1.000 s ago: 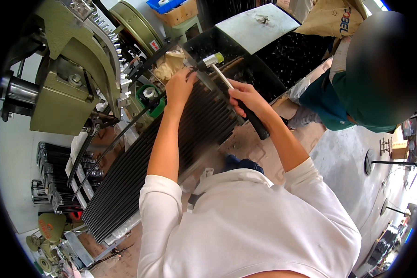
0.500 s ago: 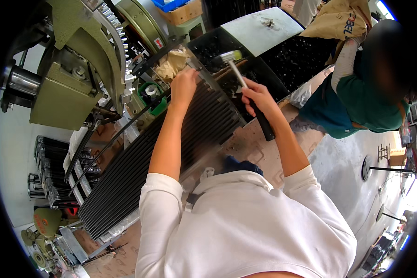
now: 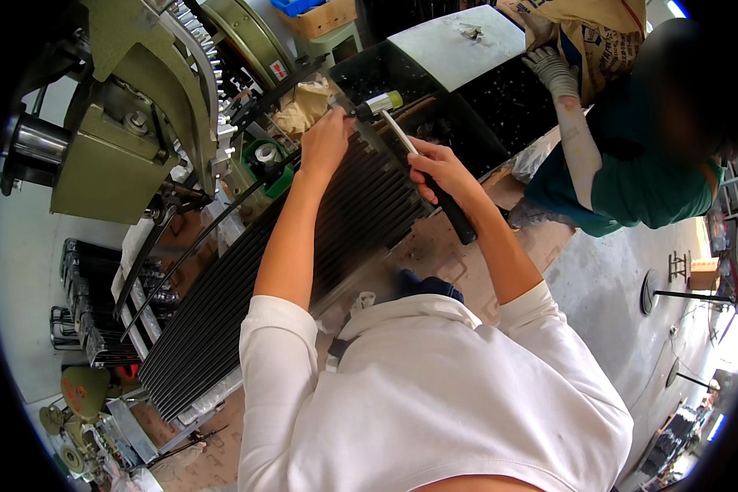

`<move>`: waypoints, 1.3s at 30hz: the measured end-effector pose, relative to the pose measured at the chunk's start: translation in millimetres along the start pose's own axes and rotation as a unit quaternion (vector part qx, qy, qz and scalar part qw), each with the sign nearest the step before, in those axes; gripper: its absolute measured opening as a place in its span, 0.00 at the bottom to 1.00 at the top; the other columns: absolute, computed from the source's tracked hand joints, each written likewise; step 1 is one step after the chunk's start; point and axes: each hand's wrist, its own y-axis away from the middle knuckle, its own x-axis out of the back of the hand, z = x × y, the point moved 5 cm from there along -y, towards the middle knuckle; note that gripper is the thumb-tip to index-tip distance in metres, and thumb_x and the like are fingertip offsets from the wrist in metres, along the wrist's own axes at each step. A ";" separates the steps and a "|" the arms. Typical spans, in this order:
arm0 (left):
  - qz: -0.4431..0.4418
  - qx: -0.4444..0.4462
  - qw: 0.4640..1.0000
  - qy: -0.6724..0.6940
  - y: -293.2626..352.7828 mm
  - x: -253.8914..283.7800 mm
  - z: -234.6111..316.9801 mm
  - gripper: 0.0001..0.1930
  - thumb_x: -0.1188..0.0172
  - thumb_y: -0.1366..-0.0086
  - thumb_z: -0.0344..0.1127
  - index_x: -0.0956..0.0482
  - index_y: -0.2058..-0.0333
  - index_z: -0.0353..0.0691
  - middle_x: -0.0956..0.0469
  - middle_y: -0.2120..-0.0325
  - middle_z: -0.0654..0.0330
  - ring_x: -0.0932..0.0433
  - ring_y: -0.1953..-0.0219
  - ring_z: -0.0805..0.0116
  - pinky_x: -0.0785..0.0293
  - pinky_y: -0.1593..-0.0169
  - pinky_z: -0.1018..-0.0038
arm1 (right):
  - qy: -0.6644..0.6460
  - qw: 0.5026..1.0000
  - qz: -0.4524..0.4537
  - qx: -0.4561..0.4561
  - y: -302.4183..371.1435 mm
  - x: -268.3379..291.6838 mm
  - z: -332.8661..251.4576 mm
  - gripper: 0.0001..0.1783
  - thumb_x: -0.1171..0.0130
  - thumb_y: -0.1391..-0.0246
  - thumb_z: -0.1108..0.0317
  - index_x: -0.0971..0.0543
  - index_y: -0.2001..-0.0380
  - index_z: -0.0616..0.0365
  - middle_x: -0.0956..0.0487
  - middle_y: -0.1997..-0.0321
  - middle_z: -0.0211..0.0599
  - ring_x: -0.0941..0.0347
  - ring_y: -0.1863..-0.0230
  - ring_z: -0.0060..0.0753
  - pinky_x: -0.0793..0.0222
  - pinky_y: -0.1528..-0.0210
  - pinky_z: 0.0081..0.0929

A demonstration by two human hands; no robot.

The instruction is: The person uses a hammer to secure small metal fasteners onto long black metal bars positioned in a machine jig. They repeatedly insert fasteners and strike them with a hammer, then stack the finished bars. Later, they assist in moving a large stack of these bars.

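A mallet (image 3: 399, 134) with a metal shaft, a black grip and a head with one dark and one yellow-green end is held in my right hand (image 3: 443, 170), fingers wrapped round the handle. The dark end of its head is close beside the fingers of my left hand (image 3: 325, 139). Those fingers are pinched at the far end of a row of long black tubes (image 3: 262, 283); what they hold is too small or hidden to name. The tubes lie side by side, slanting from the lower left to the upper middle.
A green machine (image 3: 107, 164) stands at the left. Beyond the tubes are a green bin (image 3: 280, 182), crumpled brown paper (image 3: 307, 107) and black trays (image 3: 459, 131) of small parts. At the right, a gloved co-worker (image 3: 648, 180) handles a brown sack (image 3: 603, 41).
The mallet's head has come down and left, close to my left hand, which stays nearly in place. The co-worker's gloved hand has moved down along the tilted sack.
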 end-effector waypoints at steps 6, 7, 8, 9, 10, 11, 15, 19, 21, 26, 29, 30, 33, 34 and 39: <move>-0.095 -0.008 0.995 -0.011 -8.5 -6.5 -7.0 0.10 0.53 0.38 0.37 0.33 0.71 0.34 0.25 0.77 0.47 0.26 0.70 0.45 0.32 0.68 0.57 | -0.005 1.000 0.002 -0.009 0.4 0.4 3.1 0.24 0.57 0.43 0.71 0.39 0.42 0.55 0.37 0.84 0.25 0.42 0.91 0.16 0.47 0.90 0.13; -0.111 -0.005 0.994 -0.007 -9.4 -6.9 -7.3 0.10 0.53 0.38 0.36 0.33 0.71 0.33 0.25 0.77 0.47 0.26 0.69 0.45 0.32 0.67 0.56 | -0.007 1.000 0.003 -0.008 1.0 0.5 3.2 0.24 0.57 0.43 0.71 0.39 0.42 0.55 0.37 0.84 0.25 0.41 0.91 0.16 0.47 0.90 0.13; -0.127 -0.001 0.992 -0.003 -9.9 -7.2 -7.5 0.10 0.53 0.37 0.36 0.33 0.71 0.33 0.25 0.76 0.46 0.27 0.68 0.44 0.32 0.66 0.56 | -0.011 1.000 0.003 -0.005 1.8 0.6 4.0 0.24 0.57 0.43 0.71 0.39 0.42 0.55 0.37 0.84 0.25 0.41 0.91 0.16 0.47 0.90 0.14; -0.141 0.003 0.990 0.001 -10.4 -7.4 -7.6 0.10 0.53 0.37 0.36 0.33 0.71 0.33 0.25 0.75 0.45 0.27 0.68 0.44 0.33 0.65 0.56 | -0.014 1.000 0.003 -0.003 2.5 1.1 4.3 0.24 0.57 0.43 0.72 0.39 0.42 0.55 0.37 0.84 0.25 0.41 0.91 0.16 0.47 0.90 0.14; -0.142 -0.006 0.990 0.008 -10.5 -7.3 -7.3 0.10 0.53 0.37 0.36 0.33 0.71 0.32 0.25 0.74 0.45 0.27 0.67 0.43 0.33 0.65 0.55 | -0.017 1.000 0.003 0.000 3.1 1.6 4.5 0.24 0.57 0.43 0.72 0.39 0.42 0.56 0.36 0.84 0.25 0.41 0.91 0.16 0.47 0.90 0.14; -0.143 -0.016 0.989 0.014 -10.1 -7.5 -7.5 0.10 0.54 0.37 0.35 0.32 0.71 0.32 0.25 0.73 0.44 0.27 0.66 0.43 0.33 0.64 0.55 | -0.021 1.000 0.002 -0.001 3.4 2.3 4.5 0.24 0.57 0.43 0.72 0.39 0.42 0.56 0.36 0.84 0.25 0.41 0.91 0.16 0.47 0.90 0.14; -0.164 -0.024 0.986 0.022 -8.5 -8.7 -7.6 0.10 0.54 0.37 0.33 0.32 0.71 0.31 0.26 0.71 0.41 0.28 0.64 0.43 0.34 0.63 0.56 | -0.030 0.999 0.025 0.007 5.2 10.8 1.5 0.25 0.57 0.43 0.71 0.40 0.41 0.56 0.36 0.84 0.26 0.41 0.91 0.16 0.46 0.90 0.14; -0.146 -0.034 0.988 0.029 -8.1 -3.9 -4.4 0.09 0.54 0.38 0.33 0.32 0.71 0.31 0.26 0.72 0.42 0.28 0.65 0.42 0.34 0.64 0.56 | -0.034 0.996 0.074 0.033 6.7 22.8 1.5 0.24 0.57 0.43 0.71 0.40 0.42 0.57 0.36 0.84 0.26 0.42 0.91 0.16 0.46 0.90 0.14; -0.136 -0.040 0.990 0.023 -7.5 -4.1 -5.4 0.10 0.54 0.37 0.33 0.32 0.71 0.31 0.26 0.73 0.42 0.28 0.65 0.42 0.34 0.64 0.56 | -0.033 0.997 0.062 0.032 7.1 21.6 4.1 0.24 0.56 0.43 0.71 0.40 0.42 0.57 0.36 0.84 0.26 0.42 0.91 0.16 0.46 0.90 0.14; -0.123 -0.034 0.992 0.016 -6.2 -4.6 -5.9 0.11 0.54 0.37 0.36 0.32 0.72 0.32 0.26 0.74 0.43 0.27 0.66 0.43 0.34 0.65 0.56 | -0.046 0.999 0.025 0.012 9.5 9.9 8.1 0.25 0.56 0.43 0.71 0.41 0.41 0.58 0.36 0.84 0.26 0.42 0.92 0.17 0.46 0.91 0.14; -0.108 -0.036 0.993 0.018 -3.9 -2.3 -5.5 0.12 0.54 0.37 0.37 0.32 0.71 0.33 0.26 0.74 0.44 0.27 0.66 0.44 0.33 0.65 0.55 | -0.071 0.993 0.092 0.033 8.8 19.2 6.2 0.25 0.56 0.43 0.72 0.40 0.42 0.57 0.36 0.84 0.26 0.41 0.92 0.17 0.46 0.91 0.14; -0.104 -0.038 0.994 0.020 -3.8 -2.3 -5.0 0.12 0.54 0.37 0.37 0.32 0.71 0.33 0.26 0.73 0.44 0.27 0.66 0.44 0.33 0.64 0.55 | -0.052 0.993 0.094 0.041 8.4 18.8 6.2 0.25 0.56 0.43 0.72 0.40 0.42 0.57 0.36 0.84 0.26 0.41 0.92 0.17 0.46 0.91 0.14; -0.119 -0.027 0.992 0.009 -4.8 -3.6 -6.7 0.12 0.54 0.37 0.38 0.32 0.71 0.34 0.26 0.72 0.44 0.27 0.66 0.44 0.33 0.64 0.55 | 0.027 0.998 0.040 0.029 6.2 10.0 9.0 0.26 0.56 0.44 0.72 0.42 0.41 0.57 0.36 0.85 0.26 0.41 0.92 0.17 0.45 0.91 0.15; -0.113 -0.032 0.993 0.013 -4.1 -3.5 -7.4 0.11 0.54 0.37 0.37 0.32 0.71 0.34 0.26 0.72 0.44 0.27 0.66 0.44 0.33 0.64 0.55 | 0.013 0.999 0.033 0.019 7.4 9.1 8.9 0.26 0.56 0.44 0.72 0.42 0.41 0.57 0.36 0.85 0.26 0.41 0.92 0.17 0.45 0.91 0.15; -0.094 -0.052 0.994 0.005 -3.9 -3.5 -4.6 0.10 0.52 0.38 0.37 0.32 0.71 0.34 0.27 0.72 0.46 0.28 0.66 0.44 0.33 0.64 0.56 | -0.008 0.993 0.112 0.032 6.8 20.0 12.5 0.25 0.56 0.44 0.72 0.40 0.41 0.56 0.36 0.84 0.26 0.41 0.92 0.17 0.44 0.90 0.15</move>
